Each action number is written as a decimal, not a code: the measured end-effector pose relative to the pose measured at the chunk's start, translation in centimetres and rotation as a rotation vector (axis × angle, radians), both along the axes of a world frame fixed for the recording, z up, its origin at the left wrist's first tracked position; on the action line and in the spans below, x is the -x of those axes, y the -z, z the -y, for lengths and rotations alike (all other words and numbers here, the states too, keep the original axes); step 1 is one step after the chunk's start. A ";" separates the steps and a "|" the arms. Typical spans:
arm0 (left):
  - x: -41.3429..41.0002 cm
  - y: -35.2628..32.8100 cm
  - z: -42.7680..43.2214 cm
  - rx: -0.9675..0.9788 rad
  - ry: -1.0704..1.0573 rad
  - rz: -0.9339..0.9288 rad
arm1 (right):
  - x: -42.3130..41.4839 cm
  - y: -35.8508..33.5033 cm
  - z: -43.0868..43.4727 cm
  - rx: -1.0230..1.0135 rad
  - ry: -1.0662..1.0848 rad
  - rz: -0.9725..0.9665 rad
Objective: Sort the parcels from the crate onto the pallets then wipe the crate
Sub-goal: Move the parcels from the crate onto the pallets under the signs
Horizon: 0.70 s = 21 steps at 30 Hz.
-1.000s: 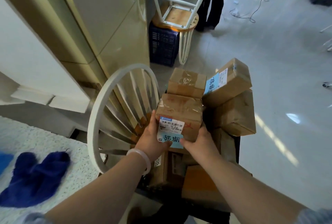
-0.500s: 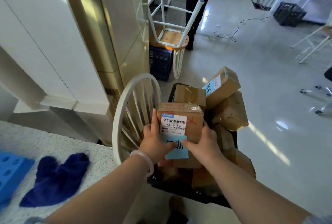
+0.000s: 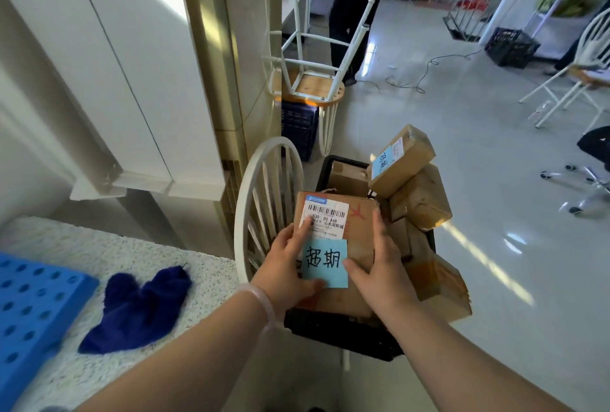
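Both hands hold a brown cardboard parcel [image 3: 355, 223] with a white barcode label and a blue handwritten note, tilted towards me above the black crate [image 3: 343, 332]. My left hand [image 3: 287, 266] grips its left side with fingers over the label. My right hand [image 3: 383, 266] grips its right side and lower edge. Several more brown parcels [image 3: 419, 197] lie heaped in the crate, one with a blue note [image 3: 401, 160] on top. A blue pallet [image 3: 29, 316] shows at the far left on the speckled table [image 3: 132, 263].
A dark blue cloth [image 3: 138, 309] lies on the table beside the pallet. A white spindle chair back [image 3: 264, 207] stands between table and crate. An upturned stool [image 3: 310, 81] rests on a dark crate [image 3: 298, 127] beyond. A person [image 3: 356, 9] stands further back; cables, chairs and another crate [image 3: 511, 47] sit on the floor.
The parcel has been lifted out of the heap and tipped up towards me, label facing the camera. The view has swung up and left, showing the blue pallet.
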<state>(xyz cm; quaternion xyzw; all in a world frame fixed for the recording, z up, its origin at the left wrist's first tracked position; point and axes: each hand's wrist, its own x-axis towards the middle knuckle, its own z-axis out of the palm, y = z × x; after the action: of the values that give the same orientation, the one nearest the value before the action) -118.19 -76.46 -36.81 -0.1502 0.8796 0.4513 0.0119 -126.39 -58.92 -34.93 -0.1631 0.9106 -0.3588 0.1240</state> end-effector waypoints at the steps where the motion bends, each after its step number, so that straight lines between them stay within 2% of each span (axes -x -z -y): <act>1: -0.5 -0.2 0.1 0.023 -0.006 0.000 | -0.3 -0.3 0.0 -0.012 -0.061 0.007; 7: -3.7 -1.4 -0.2 0.135 -0.147 -0.068 | -1.4 -1.2 0.6 -0.092 -0.316 -0.026; 13: -8.7 -2.1 -2.8 0.093 -0.350 -0.094 | -3.6 -2.8 0.3 -0.102 -0.519 -0.016; 21: -19.4 -1.5 -6.8 0.156 -0.616 -0.088 | -10.1 -1.4 1.3 -0.095 -0.819 0.009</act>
<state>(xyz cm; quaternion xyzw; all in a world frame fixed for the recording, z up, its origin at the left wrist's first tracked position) -98.82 -69.64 -35.32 -0.3901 0.8244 0.3708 -0.1751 -116.31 -60.20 -33.57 -0.5045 0.7855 -0.2379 0.2681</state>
